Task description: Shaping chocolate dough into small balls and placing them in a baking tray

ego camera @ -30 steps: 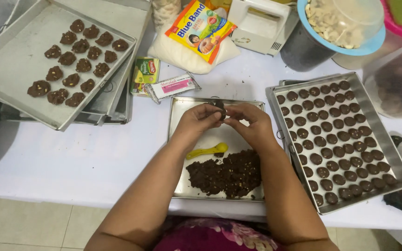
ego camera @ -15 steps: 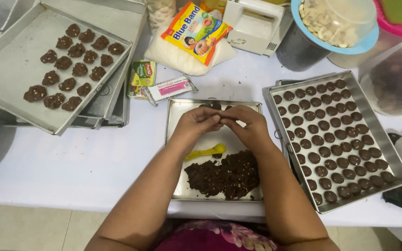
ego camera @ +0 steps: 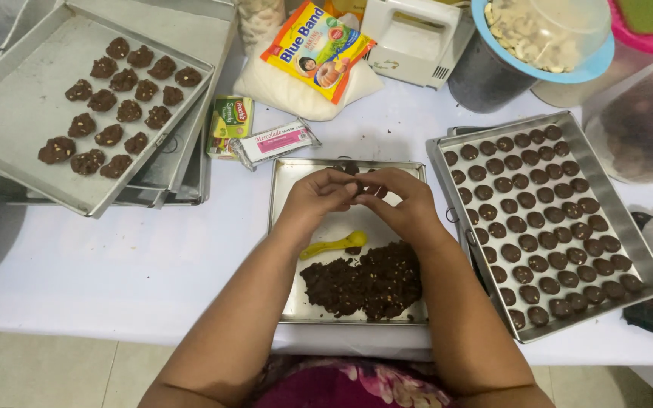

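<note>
Centrally, over the far half of the middle tray [ego camera: 285,227], I keep my left hand [ego camera: 317,198] and right hand [ego camera: 402,202] fingertip to fingertip, both curled closed around a small dough piece [ego camera: 362,189] that shows only as a dark sliver between them; its exact shape I cannot tell. To do this step well, I judge the pressure should stay light and even from both sides, with the hands held above the tray so crumbs fall back onto metal, and the portion kept as small as the rounds already set out. The dough mound [ego camera: 364,281], from which such a piece would come, lies at the near right of the same tray: dark brown, coarse and crumbly, flecked with pale bits. A yellow spoon [ego camera: 334,244] rests just beside it, bowl toward the mound. On my right, the full tray [ego camera: 648,261] carries neat rows of small flat dark rounds; on my left, apart from the work, a tilted tray [ego camera: 17,125] holds larger, rougher lumps. Packets and a blue-rimmed bowl [ego camera: 606,57] stand along the far edge of the table
</note>
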